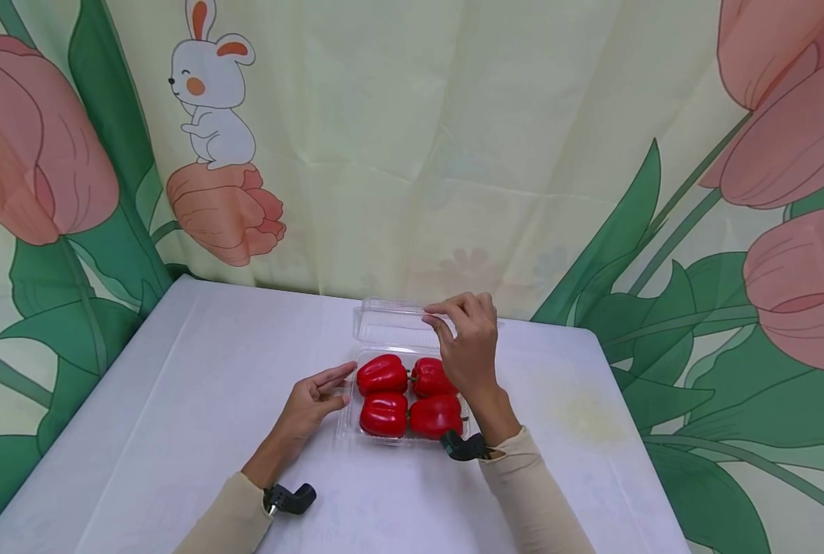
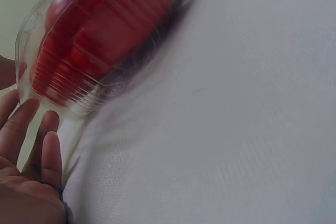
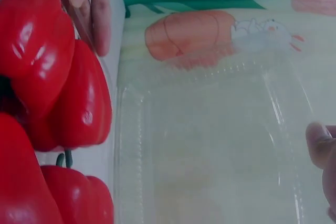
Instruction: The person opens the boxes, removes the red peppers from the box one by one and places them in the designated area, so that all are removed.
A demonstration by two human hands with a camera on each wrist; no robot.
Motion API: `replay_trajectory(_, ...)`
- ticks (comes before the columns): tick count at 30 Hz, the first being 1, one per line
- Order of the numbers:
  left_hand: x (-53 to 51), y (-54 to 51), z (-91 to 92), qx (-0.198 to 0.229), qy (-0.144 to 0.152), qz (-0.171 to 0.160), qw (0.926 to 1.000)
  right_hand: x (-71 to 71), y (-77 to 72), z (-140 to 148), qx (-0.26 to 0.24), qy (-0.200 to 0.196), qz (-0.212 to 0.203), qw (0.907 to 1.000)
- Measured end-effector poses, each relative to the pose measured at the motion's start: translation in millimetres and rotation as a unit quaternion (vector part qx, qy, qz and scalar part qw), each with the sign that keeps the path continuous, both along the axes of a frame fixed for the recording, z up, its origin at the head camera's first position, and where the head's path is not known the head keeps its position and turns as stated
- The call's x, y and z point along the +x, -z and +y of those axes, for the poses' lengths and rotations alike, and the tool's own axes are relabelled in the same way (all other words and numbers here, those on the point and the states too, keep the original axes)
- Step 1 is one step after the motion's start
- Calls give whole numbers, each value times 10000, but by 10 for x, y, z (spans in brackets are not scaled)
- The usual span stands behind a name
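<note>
Several red bell peppers [image 1: 384, 415] sit in a clear plastic clamshell container [image 1: 345, 432] on the table. Its hinged lid [image 1: 391, 327] is raised at the far side. My right hand [image 1: 470, 338] pinches the lid's edge between thumb and fingers; the right wrist view shows the thumb [image 3: 318, 145] at the rim of the transparent lid. At the container's left side is my left hand [image 1: 309, 402], fingers extended and fingertips against the wall. The left wrist view shows those fingers [image 2: 18, 129] by the ribbed corner, with red peppers [image 2: 110, 24] seen through the plastic.
A white cloth covers the table [image 1: 176, 431]. Behind it hangs a curtain [image 1: 384, 154] printed with tulips and a rabbit, close to the table's back edge. A black wrist camera mount [image 1: 463, 446] on the right wrist overlaps the container's front right corner.
</note>
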State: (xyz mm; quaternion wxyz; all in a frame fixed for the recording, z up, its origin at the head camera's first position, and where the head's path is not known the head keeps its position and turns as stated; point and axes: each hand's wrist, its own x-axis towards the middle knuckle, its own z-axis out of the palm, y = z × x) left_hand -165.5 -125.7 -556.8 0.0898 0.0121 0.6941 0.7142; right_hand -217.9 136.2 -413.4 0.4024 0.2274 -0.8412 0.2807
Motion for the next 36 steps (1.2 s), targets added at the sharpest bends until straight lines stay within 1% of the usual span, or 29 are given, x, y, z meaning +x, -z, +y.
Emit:
replay_trajectory(4, 4, 8, 2, -45, -29, -21, 10000, -49, -2, 105, 27, 130, -71, 9999)
replay_trajectory(13, 15, 24, 3, 24, 26, 60, 10000, -152, -20, 310, -234, 264, -174, 9992)
replay_trajectory(24, 17, 9, 15, -19, -14, 53, 10000, -207, -47, 566, -524, 435, -439, 9967)
replay_trajectory(36, 12, 8, -2, -16, -5, 24, 10000, -283, 10, 754, -932, 503, -778, 9913)
